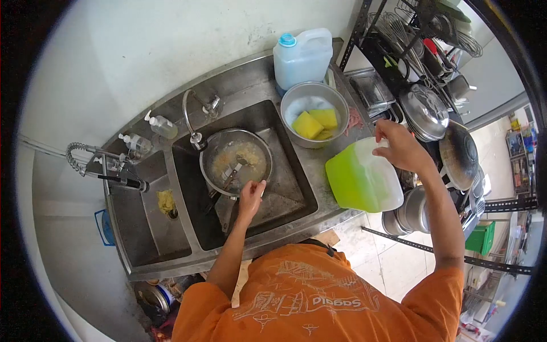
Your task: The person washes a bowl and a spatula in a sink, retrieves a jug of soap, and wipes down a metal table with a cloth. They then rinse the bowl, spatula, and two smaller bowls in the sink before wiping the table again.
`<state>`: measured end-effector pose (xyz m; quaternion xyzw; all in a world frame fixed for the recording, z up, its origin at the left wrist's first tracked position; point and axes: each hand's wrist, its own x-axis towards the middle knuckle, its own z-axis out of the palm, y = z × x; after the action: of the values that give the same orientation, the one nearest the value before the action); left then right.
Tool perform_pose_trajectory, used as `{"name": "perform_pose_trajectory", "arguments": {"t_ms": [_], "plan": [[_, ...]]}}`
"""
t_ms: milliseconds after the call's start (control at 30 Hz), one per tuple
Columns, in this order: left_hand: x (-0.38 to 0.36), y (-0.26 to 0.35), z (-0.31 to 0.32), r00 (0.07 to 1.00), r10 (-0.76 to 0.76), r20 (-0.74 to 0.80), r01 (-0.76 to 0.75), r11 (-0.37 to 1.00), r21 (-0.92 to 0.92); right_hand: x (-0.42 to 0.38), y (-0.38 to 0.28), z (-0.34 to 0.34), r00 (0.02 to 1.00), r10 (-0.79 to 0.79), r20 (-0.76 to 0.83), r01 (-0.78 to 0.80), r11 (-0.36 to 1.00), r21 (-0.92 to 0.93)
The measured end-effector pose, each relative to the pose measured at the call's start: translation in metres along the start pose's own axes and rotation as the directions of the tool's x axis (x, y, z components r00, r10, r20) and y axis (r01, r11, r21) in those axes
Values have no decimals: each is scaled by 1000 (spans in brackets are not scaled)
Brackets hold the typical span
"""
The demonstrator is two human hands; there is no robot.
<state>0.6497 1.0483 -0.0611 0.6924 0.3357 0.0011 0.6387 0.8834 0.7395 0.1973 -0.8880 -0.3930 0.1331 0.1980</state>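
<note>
My right hand (396, 145) is closed at the upper end of a translucent plastic jug (353, 179) with bright green liquid in it, at the right edge of the sink counter. My left hand (250, 199) is pinched over the near rim of a metal pan (206, 171) in the large basin. A small pale bit shows at its fingertips; I cannot tell what it is. Cloudy water with food scraps fills the pan, and a utensil (232, 172) rests in it. Behind the jug stands a metal pot (288, 132) with yellow sponges (308, 125) and suds.
A jug of blue liquid (302, 60) stands at the back wall. The curved faucet (187, 111) hangs over the large basin. Pump bottles (163, 126), a spray hose (122, 181) and a small basin with a yellow scrap (166, 202) lie left. Stacked cookware (424, 111) crowds the right rack.
</note>
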Motion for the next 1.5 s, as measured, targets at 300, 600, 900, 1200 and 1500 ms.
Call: {"name": "perform_pose_trajectory", "arguments": {"t_ms": [300,600,900,1200,1500], "plan": [[-10,-15,1,1000,-24,4,24,997,-76,-10,13,-9,972,211,-103,-179,949,258],[-15,-41,-17,1000,10,22,-9,998,-63,180,15,4,971,-4,-240,93,928,360],[-47,-91,-37,992,0,-130,-19,990,-141,365,11,65,765,274,-582,162,794,586],[-56,-103,-66,982,-27,-188,14,997,-70,378,-9,74,621,185,-762,-12,974,227],[-29,-72,-75,977,135,-163,-157,979,-128,376,6,75,714,322,-622,-117,930,347]]}}
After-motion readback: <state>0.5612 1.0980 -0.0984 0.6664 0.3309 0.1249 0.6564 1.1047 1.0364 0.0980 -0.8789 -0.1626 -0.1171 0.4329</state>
